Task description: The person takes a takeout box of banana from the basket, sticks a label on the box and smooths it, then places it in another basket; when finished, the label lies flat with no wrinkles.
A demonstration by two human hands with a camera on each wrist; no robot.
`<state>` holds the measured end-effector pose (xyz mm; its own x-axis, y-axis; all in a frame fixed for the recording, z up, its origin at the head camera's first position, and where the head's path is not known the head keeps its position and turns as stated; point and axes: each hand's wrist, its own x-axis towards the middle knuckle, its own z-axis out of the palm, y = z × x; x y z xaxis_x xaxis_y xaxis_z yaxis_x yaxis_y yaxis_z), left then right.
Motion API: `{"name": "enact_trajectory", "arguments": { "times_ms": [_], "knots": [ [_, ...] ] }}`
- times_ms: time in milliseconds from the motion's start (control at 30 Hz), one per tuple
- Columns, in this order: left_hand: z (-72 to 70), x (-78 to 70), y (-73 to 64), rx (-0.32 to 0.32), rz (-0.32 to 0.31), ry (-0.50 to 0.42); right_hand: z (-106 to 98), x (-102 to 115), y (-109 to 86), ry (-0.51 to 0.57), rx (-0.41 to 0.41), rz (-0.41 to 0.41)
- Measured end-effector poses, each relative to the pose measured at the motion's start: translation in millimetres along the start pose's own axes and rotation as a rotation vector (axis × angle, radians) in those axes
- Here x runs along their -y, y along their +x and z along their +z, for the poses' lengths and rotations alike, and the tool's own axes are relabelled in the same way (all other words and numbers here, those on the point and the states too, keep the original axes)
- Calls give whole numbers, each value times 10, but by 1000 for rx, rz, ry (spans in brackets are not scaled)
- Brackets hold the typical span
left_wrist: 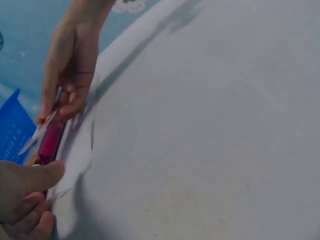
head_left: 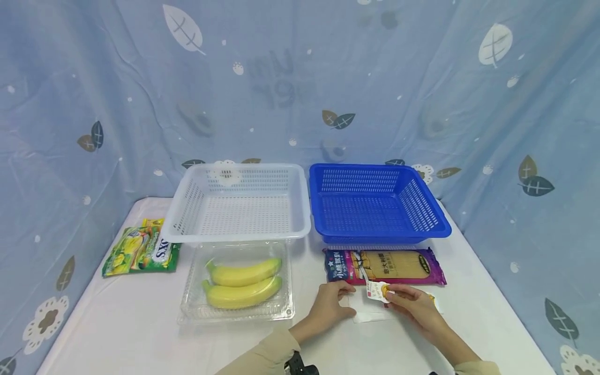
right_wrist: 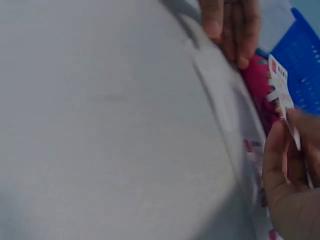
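Note:
My right hand (head_left: 417, 311) pinches a small white printed label (head_left: 376, 291) with a yellow picture between thumb and fingers, raised a little above the table. In the right wrist view the label (right_wrist: 281, 85) stands tilted on edge. Under that hand lies a white sheet (head_left: 367, 315) with more printed patches, partly hidden by the hand. The left hand (head_left: 326, 308) rests at the sheet's left edge, thumb and fingers spread apart. Just behind both hands a pack of spaghetti (head_left: 403, 264) with a purple and blue wrapper lies flat.
A white basket (head_left: 244, 237) and a blue basket (head_left: 375, 237) stand side by side at the back. Left of my hands, a clear plastic box (head_left: 187, 307) contains two bananas (head_left: 244, 293). Green and yellow packets (head_left: 136, 252) lie at the far left. A patterned blue cloth (head_left: 290, 94) surrounds the table.

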<state>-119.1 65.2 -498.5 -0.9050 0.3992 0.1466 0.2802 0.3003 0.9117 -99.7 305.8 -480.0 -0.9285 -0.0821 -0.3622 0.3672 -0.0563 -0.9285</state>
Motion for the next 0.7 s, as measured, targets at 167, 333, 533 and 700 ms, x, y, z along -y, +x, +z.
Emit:
{"name": "enact_trajectory", "arguments": {
  "times_ms": [167, 333, 533, 700],
  "knots": [
    [-119, -90, -103, -59, -34, -136, -56, 87, -65, 2, -87, 55],
    [-267, -287, -255, -57, -71, -271, -108, 159, -115, -68, -128, 72],
    [-551, -496, -481, -27, -76, -300, -104, 223, -103, -156, -112, 72],
    [-899, -584, -661, -43, -91, -300, -81, 257, -97, -145, -69, 52]
  ]
}}
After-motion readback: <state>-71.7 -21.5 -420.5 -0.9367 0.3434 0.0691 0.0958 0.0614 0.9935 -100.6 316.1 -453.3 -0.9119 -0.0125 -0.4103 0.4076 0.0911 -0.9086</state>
